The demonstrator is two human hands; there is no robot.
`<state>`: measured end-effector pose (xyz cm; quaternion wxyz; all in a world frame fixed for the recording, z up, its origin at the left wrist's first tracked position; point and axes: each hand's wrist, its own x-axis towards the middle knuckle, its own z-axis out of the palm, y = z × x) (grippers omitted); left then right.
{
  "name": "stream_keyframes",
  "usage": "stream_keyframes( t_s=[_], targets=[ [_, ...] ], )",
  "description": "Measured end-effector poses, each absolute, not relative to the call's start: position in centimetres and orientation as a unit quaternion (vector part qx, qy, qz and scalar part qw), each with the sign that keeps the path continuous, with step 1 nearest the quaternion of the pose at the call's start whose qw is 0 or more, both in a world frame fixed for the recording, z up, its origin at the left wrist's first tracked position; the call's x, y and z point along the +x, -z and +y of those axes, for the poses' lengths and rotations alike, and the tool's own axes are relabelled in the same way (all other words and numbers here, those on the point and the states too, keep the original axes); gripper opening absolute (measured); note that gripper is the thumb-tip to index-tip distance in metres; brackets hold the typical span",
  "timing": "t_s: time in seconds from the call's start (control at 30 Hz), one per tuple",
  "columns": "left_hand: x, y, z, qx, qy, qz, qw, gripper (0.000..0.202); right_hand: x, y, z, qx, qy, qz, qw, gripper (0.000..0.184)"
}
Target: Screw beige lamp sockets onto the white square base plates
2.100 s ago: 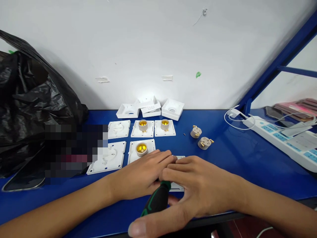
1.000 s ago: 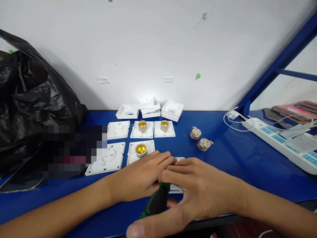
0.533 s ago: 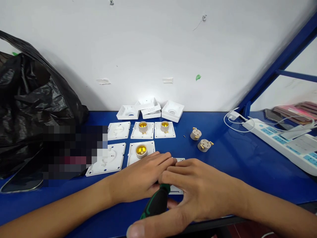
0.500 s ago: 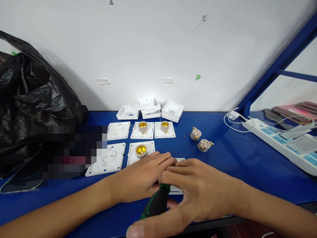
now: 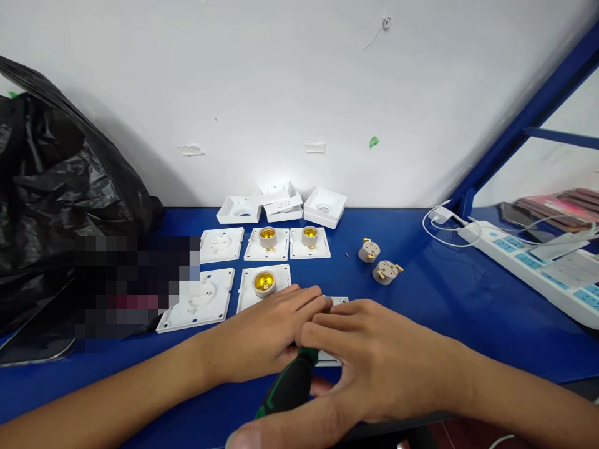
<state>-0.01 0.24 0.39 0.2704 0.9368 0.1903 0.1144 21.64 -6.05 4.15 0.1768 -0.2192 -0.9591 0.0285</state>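
Observation:
My right hand (image 5: 374,355) is closed around a screwdriver (image 5: 291,383) with a black and green handle; its shaft and tip are hidden behind the fingers. Close against it, my left hand (image 5: 285,318) curls its fingers over a white square base plate (image 5: 330,358), and what they hold there is covered. Only edges of that plate show around the hands. Just beyond my left hand lies another base plate (image 5: 247,296) carrying a lamp socket (image 5: 264,284) with a gold-coloured inside. Two loose lamp sockets (image 5: 369,251) with brass tabs lie to the right, beside a small screw (image 5: 347,255).
Further base plates (image 5: 219,246) lie in rows, two with sockets. White square covers (image 5: 325,207) are heaped against the wall. A black plastic bag (image 5: 60,168) fills the left side, near a blurred-out patch. On the right are a power strip (image 5: 533,268), white cables and phones (image 5: 556,209).
The view has shifted slightly. Both hands keep nearly the same pose over the plate, and the screwdriver handle sits a little further left and lower in the picture.

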Motion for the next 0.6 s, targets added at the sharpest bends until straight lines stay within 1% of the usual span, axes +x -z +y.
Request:
stream_keyframes(
  t_s=[0.1, 0.2, 0.27, 0.4, 0.47, 0.6],
  targets=[
    [0.11, -0.45, 0.27, 0.936, -0.110, 0.192, 0.275, 0.030, 21.67, -4.09, -6.12, -0.217, -0.031, -0.958, 0.187, 0.050],
    [0.20, -0.58, 0.21, 0.936, -0.108, 0.196, 0.272, 0.026, 21.67, -4.22, -6.19, -0.215, -0.031, -0.960, 0.177, 0.057],
    [0.22, -0.71, 0.16, 0.936, -0.112, 0.193, 0.272, 0.025, 21.64, -4.28, -6.22, -0.216, -0.029, -0.963, 0.160, 0.058],
    [0.18, -0.88, 0.12, 0.933, -0.114, 0.192, 0.281, 0.018, 21.56, -4.00, -6.13, -0.223, -0.027, -0.963, 0.150, 0.050],
    [0.11, -0.85, 0.14, 0.934, -0.120, 0.193, 0.276, 0.021, 21.54, -3.83, -5.93, -0.216, -0.022, -0.963, 0.162, 0.050],
    [-0.06, -0.53, 0.23, 0.942, -0.129, 0.186, 0.249, 0.035, 21.43, -3.89, -5.46, -0.213, -0.002, -0.962, 0.170, 0.049]
  ],
)
